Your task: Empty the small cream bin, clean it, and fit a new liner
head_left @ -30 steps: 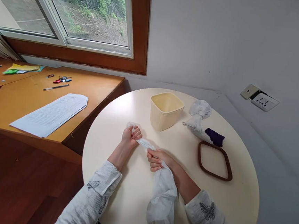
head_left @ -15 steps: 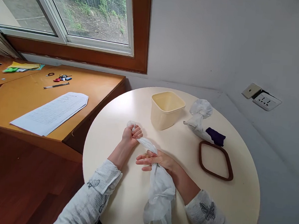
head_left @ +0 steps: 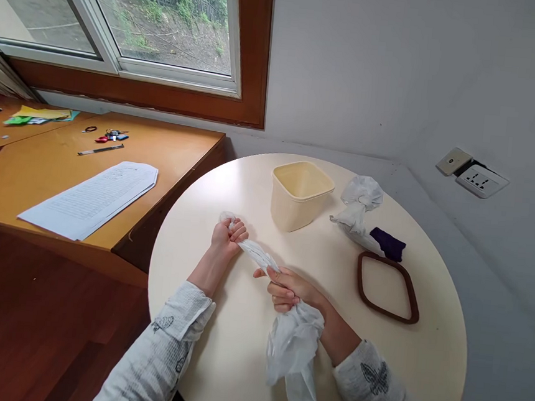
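Note:
A white plastic bag (head_left: pixel 295 343) is stretched between my two hands above the round table. My left hand (head_left: pixel 229 233) is closed in a fist around one end, and a small crumpled tuft pokes out beyond it. The stretch between the hands is drawn into a narrow strand. My right hand (head_left: pixel 285 287) has its fingers wrapped round the bag farther along. From below that hand the looser, crumpled part hangs toward the table's near edge.
On the round table (head_left: pixel 181 268) stand a cream plastic container (head_left: pixel 295 209), a knotted white bag (head_left: pixel 357 214), a dark purple cloth (head_left: pixel 388 244) and a brown rounded-square frame (head_left: pixel 388 286). A wooden desk (head_left: pixel 173 148) at left holds papers (head_left: pixel 92 201), a pen (head_left: pixel 101 150) and keys (head_left: pixel 112 137).
My right hand's fingers, spread before, have closed round the bag. My left hand has shifted slightly left, and the loose part of the bag has swung a little to the right.

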Available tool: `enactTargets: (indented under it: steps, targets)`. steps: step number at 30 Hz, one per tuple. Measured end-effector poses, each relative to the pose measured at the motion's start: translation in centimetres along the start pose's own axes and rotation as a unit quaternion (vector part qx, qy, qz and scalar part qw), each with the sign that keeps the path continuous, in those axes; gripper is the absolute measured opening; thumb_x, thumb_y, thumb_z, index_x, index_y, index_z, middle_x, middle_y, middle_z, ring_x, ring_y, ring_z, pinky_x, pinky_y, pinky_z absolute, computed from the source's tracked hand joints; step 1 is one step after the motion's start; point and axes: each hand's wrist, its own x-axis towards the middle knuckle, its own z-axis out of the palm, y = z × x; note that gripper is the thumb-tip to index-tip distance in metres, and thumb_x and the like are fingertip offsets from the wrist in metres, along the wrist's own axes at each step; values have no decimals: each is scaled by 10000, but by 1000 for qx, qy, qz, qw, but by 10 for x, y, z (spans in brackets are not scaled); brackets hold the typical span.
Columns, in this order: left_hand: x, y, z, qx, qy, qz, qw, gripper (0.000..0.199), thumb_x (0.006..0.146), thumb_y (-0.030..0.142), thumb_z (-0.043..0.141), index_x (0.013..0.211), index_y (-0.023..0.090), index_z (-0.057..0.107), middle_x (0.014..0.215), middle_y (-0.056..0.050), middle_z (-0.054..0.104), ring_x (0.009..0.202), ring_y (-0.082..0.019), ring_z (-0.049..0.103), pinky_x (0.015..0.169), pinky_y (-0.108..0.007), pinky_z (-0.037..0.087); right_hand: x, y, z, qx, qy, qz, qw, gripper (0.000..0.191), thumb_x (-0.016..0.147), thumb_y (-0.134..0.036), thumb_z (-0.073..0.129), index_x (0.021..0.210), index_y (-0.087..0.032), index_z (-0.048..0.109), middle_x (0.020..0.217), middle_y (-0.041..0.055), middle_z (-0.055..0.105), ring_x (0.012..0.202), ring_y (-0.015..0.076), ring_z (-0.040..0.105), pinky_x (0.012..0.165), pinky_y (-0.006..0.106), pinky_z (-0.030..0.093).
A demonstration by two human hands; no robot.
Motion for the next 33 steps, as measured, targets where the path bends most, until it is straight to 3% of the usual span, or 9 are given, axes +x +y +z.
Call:
enactTargets:
  steps: [5, 12, 22, 30, 33]
  targets:
    - [2, 5, -4, 6, -3, 17, 1000, 299, 861, 142, 303, 579, 172, 398, 379, 101, 173, 246, -52, 184, 273, -178, 160, 4, 7, -4, 37, -10, 2, 999, 193, 845, -374, 550, 893, -190, 513, 341, -140, 292, 319, 36, 110, 351, 173, 153]
    - [4, 16, -10, 10, -7, 46, 999, 315, 866, 147, 290, 568, 175, 386, 378, 101, 167, 250, -51, 187, 278, -177, 152, 2, 13, -5, 43, -20, 12, 999, 197, 840, -373, 544, 791, -193, 479, 317, -135, 300, 304, 40, 127, 357, 178, 176]
    - [6, 27, -14, 10, 5, 70, 997, 310, 866, 148, 285, 569, 178, 370, 376, 99, 167, 251, -50, 186, 278, -179, 149, -15, 18, 10, 17, 75, 19, 997, 260, 727, -342, 649, 700, -203, 432, 331, -140, 270, 319, 39, 179, 376, 173, 231]
    - [6, 33, -16, 19, 9, 90, 996, 293, 855, 138, 298, 578, 168, 389, 379, 98, 166, 262, -49, 171, 289, -179, 160, -31, 30, -1, 4, 41, -35, 999, 288, 829, -430, 545, 705, -191, 442, 281, -148, 275, 249, 22, 152, 416, 165, 281]
    - [6, 30, -14, 27, 6, 104, 994, 244, 824, 121, 341, 593, 162, 406, 396, 95, 190, 278, -45, 190, 309, -172, 197, -38, 31, -5, -56, 68, -66, 994, 345, 832, -505, 514, 715, -186, 458, 286, -147, 281, 243, 25, 204, 463, 200, 349]
